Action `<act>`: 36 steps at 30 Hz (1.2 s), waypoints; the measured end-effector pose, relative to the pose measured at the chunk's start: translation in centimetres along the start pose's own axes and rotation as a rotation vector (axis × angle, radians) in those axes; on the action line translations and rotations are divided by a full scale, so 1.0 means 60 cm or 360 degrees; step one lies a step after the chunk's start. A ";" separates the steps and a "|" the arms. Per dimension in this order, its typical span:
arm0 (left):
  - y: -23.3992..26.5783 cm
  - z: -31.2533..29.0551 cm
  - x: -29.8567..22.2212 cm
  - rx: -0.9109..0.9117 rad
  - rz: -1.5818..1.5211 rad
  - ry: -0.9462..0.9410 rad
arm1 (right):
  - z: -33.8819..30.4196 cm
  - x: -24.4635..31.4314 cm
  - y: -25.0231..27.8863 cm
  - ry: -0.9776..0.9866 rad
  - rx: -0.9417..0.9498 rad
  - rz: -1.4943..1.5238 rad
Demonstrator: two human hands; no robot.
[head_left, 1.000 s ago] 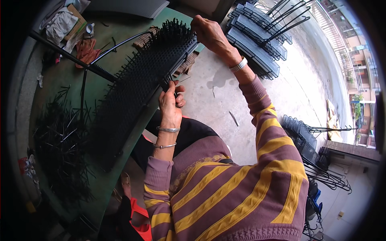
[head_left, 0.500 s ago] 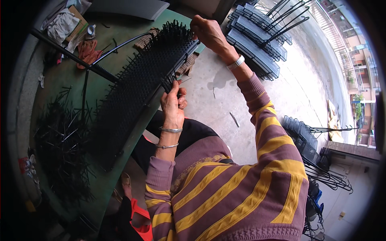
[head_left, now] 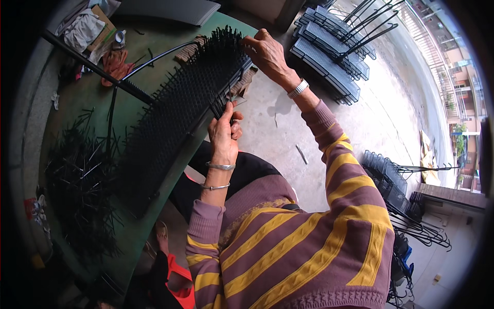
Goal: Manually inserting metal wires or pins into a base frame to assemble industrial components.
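Observation:
A long black perforated panel point(head_left: 170, 110) lies aslant on the green table point(head_left: 136, 44), with rows of thin black prongs point(head_left: 221, 44) standing up from its far end. My left hand point(head_left: 225, 131) is closed round a small bunch of black prongs point(head_left: 220, 104), held at the panel's near edge. At the panel's far right corner, my right hand point(head_left: 270, 55) has thumb and fingers pinched together against the standing prongs. Whatever sits between those fingertips is too small to make out. A loose heap of similar black prongs point(head_left: 82, 175) lies on the table at left.
A black metal bar point(head_left: 98, 69) crosses the table behind the panel. Cloths and an orange-brown glove point(head_left: 114, 67) lie at the back left. Stacked black mesh racks point(head_left: 329, 51) stand on the floor at far right, with more racks point(head_left: 383, 172) nearer. Another person's foot point(head_left: 162, 234) shows below.
My right hand has shifted slightly down and left along the prongs at the panel's far end. My left hand keeps its bunch, nearly in place.

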State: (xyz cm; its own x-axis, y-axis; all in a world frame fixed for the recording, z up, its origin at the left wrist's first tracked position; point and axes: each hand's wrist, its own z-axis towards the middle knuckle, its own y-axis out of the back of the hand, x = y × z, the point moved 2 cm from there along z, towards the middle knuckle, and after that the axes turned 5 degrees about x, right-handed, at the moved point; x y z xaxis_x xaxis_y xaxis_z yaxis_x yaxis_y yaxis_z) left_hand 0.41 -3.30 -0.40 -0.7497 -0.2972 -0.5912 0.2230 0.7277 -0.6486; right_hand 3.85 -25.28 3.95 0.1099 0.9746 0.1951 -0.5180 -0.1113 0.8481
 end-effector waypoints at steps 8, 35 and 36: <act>0.001 0.004 0.005 0.0050 0.0101 0.0004 | -0.077 0.071 0.036 -0.0378 0.0865 0.1528; 0.001 -0.008 0.007 -0.0093 -0.0039 -0.0101 | -0.022 -0.026 0.004 -0.0217 -0.0310 0.0485; 0.000 -0.010 0.006 -0.0083 -0.0047 -0.0096 | -0.018 -0.021 0.003 -0.0236 -0.0339 0.0335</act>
State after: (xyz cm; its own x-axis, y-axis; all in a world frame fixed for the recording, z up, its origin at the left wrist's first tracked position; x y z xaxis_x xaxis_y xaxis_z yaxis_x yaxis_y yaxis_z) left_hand -0.23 -3.05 -0.32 -0.7163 -0.3548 -0.6009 0.1671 0.7489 -0.6413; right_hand 2.70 -26.32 3.35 0.0958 0.8938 0.4381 -0.7063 -0.2491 0.6626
